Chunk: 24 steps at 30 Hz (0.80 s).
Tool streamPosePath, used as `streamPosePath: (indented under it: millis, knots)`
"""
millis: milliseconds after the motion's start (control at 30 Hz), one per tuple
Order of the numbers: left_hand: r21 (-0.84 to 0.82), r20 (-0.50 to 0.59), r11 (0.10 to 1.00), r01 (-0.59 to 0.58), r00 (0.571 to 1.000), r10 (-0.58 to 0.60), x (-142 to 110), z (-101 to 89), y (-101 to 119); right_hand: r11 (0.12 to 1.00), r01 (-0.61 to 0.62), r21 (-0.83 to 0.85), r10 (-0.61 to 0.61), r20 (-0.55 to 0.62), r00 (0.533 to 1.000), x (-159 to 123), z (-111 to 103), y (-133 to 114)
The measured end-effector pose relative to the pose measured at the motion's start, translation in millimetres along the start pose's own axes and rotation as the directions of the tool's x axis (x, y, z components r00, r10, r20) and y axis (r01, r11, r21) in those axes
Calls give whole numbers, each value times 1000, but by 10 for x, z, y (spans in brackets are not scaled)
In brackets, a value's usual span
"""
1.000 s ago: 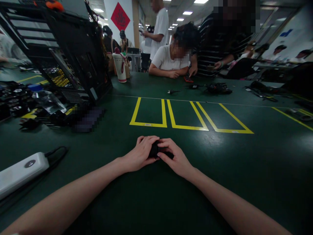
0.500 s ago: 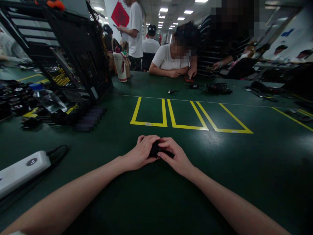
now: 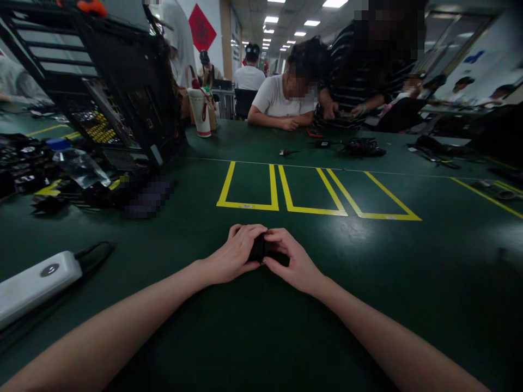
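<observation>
A small black object (image 3: 257, 249) with a rounded side rests between my two hands, low over the green table (image 3: 261, 337). Its kind cannot be made out, as my fingers hide most of it. My left hand (image 3: 233, 254) wraps round it from the left, with the fingers over the top and the thumb along the near side. From the right, my right hand (image 3: 295, 261) grips its edge between curled fingertips and thumb. A dark gap shows between that hand's palm and the object.
Yellow tape outlines (image 3: 248, 206) mark the table beyond my hands. At left are a white power strip (image 3: 38, 286), a water bottle (image 3: 79, 163) and a large black computer case (image 3: 134, 103). A paper cup (image 3: 200, 111) and coiled black cables (image 3: 363, 146) lie farther back. Two people are across the table.
My hands keep nearly the same hold, with the right palm's gap slightly wider. Across the table, the standing person's hand has lifted from the red object. A person in white at the back has moved left.
</observation>
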<state>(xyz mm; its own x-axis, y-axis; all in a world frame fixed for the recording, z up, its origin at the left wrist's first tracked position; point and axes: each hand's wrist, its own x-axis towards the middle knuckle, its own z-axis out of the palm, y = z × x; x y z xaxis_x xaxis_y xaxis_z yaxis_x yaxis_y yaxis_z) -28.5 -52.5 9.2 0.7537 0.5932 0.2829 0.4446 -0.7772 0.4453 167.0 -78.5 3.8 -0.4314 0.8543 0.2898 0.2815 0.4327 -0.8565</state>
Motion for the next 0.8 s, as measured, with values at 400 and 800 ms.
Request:
streamPosePath:
  millis: [400, 800]
  knots:
    - [-8, 25, 1000, 16, 1000, -16, -1, -59, 37, 996, -87, 20, 88, -29, 996, 7, 24, 14]
    - [-9, 22, 1000, 9, 1000, -9, 4, -30, 8, 1000, -10, 26, 12, -67, 998, 0, 21, 40]
